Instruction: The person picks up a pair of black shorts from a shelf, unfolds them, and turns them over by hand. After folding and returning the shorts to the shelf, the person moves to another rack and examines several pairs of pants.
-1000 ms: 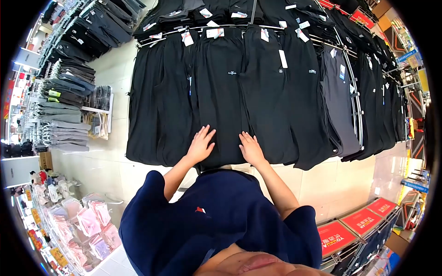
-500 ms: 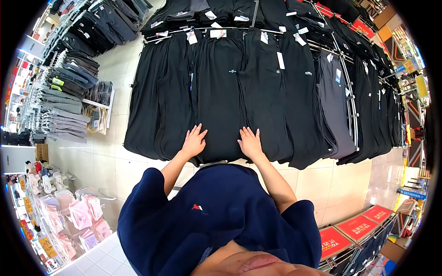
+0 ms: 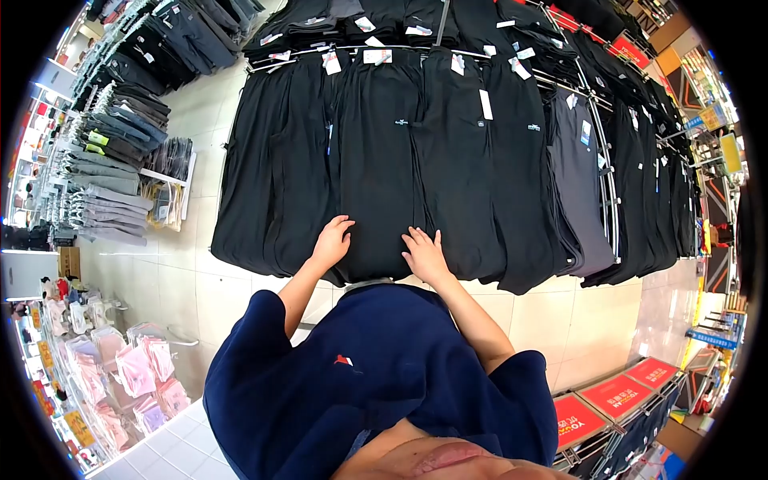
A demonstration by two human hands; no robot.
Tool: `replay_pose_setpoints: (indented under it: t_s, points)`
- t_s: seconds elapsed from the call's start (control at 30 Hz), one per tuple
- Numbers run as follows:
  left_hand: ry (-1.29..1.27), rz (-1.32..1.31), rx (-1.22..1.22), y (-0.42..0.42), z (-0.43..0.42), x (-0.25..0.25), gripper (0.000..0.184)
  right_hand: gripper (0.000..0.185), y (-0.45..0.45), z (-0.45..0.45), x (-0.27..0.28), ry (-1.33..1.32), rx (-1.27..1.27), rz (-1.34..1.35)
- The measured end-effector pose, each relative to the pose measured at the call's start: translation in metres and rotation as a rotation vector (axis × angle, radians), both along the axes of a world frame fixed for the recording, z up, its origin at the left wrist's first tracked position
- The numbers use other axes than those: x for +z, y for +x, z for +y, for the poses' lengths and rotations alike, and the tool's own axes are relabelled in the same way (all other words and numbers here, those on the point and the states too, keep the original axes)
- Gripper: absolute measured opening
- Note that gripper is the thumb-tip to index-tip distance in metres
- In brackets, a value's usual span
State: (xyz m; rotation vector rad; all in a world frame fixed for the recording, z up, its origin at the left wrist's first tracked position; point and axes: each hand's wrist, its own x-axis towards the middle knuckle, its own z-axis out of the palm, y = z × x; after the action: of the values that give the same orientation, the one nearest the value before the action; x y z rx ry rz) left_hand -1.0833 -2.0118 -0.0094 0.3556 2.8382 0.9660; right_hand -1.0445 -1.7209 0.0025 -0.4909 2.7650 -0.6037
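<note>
Several pairs of black trousers (image 3: 378, 160) hang side by side from a metal rack, with paper tags at their waistbands. My left hand (image 3: 332, 242) lies on the lower left edge of the middle pair, its fingers stretched out and slightly bent. Over the lower right edge of that pair rests my right hand (image 3: 425, 256), fingers spread on the cloth. Neither hand visibly grips the fabric. Farther right hangs a dark grey pair of trousers (image 3: 578, 184).
Folded dark clothes (image 3: 376, 32) lie behind the rack. Clothing racks (image 3: 120, 168) stand across the aisle on the left. Pink packaged goods (image 3: 136, 372) hang at lower left. Red signs (image 3: 616, 392) top a low rack at lower right. Tiled floor (image 3: 544, 320) runs around the rack.
My right hand has slid slightly left and down along the trousers. My left hand has shifted a little left and its fingers have drawn closer together.
</note>
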Motion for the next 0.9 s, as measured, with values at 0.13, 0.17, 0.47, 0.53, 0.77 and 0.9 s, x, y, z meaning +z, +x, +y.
replay_pose_setpoints:
  t_s: [0.13,0.17,0.47,0.53,0.77,0.9]
  points:
    - [0.067,0.048,-0.021,-0.005,0.000,-0.004,0.035,0.048,0.008,-0.001,-0.004,0.005,0.038,-0.008]
    - [0.095,0.049,-0.024,-0.007,0.000,-0.004,0.036,0.048,0.010,0.001,-0.006,0.013,0.035,0.008]
    - [-0.002,0.109,0.026,-0.018,-0.010,-0.012,0.035,0.048,0.015,0.008,-0.001,0.006,-0.009,0.086]
    - [-0.210,0.145,0.075,-0.009,0.009,0.012,0.037,0.045,0.020,0.008,-0.004,-0.045,-0.031,0.107]
    - [-0.092,0.164,-0.521,0.033,0.086,0.018,0.052,0.040,0.043,0.054,0.002,-0.205,-0.178,0.247]
    - [-0.060,0.101,-0.656,0.055,0.142,0.031,0.052,0.040,0.085,0.107,0.008,-0.271,-0.500,0.260]
